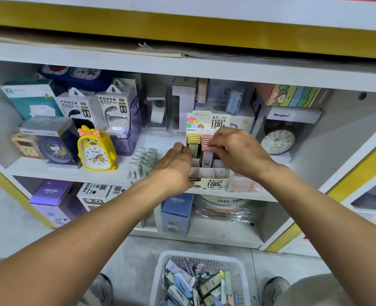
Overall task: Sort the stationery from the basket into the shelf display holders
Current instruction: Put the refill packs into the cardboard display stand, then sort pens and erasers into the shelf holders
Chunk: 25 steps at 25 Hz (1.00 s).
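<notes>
A: Slotting lead cases into the holder (209, 173) on the middle shelf (72, 171), both hands up at it.

B: Holding what?

A: Left hand (173, 164) curled at the holder's left edge, fingers pinched narrow on a yellow case (193, 149) in the left column. Right hand (240, 151) closed, fingertips on the pink row (205, 141); hard to tell whether gripping one or just pressing.

B: And the stock?

A: Down in the basket (160, 274) on the floor, between the shoes, full of mixed cases (182, 283).

B: Best way to finish this step?

A: Probably: brace the holder with the left hand, since cardboard likely slides. Match colour to column, yellow with yellow, pink with pink. Push each case upright and snug against the one behind. Fill back to front; front cells look bare.

B: Risks?

A: Possibly tipping the rows already standing, or nudging the loose pale cases (145, 160) just left of the holder. Light pressure, one case at a time.
</notes>
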Tool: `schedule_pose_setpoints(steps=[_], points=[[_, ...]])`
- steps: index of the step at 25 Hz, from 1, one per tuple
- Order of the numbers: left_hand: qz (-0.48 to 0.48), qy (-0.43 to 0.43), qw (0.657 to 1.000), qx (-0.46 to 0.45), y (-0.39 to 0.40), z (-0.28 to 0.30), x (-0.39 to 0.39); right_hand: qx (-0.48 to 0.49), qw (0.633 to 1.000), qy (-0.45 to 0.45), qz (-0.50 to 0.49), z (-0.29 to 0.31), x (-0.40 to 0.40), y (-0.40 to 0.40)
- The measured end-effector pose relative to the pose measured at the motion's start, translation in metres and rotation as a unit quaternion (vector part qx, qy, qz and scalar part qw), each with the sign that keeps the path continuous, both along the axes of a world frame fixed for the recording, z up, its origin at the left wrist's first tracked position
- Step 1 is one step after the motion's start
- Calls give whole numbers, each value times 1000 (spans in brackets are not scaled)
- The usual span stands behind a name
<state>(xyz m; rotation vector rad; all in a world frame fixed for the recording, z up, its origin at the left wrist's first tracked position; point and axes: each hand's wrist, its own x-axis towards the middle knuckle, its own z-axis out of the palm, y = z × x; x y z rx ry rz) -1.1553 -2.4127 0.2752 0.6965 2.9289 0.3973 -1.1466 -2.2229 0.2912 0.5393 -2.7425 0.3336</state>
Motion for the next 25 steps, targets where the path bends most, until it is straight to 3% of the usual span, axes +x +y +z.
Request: schedule_pose_setpoints(steps=[3,7,10,13,16,22,25], points=[[2,2,1000,7,-1,-2,-2,-16,1000,-12,-23,1,0,2],[13,38,997,61,-7,2,12,-124,991,-24,-41,11,17,-11],[-9,6,997,72,-11,-4,39,-108,986,-124,-14,-4,53,-26],[-83,-95,992,-21,-12,-42,68,-5,960,-279,-1,-55,92,-37],[-153,-186,956,-168,-8,-103,90,51,918,-393,-28,-133,125,-43],[-146,-262,923,-240,-16,-230,119,0,851,-508,-131,-275,177,-40],[-159,-231,931,-235,-24,-273,128,-46,826,-529,-187,-316,192,-32]])
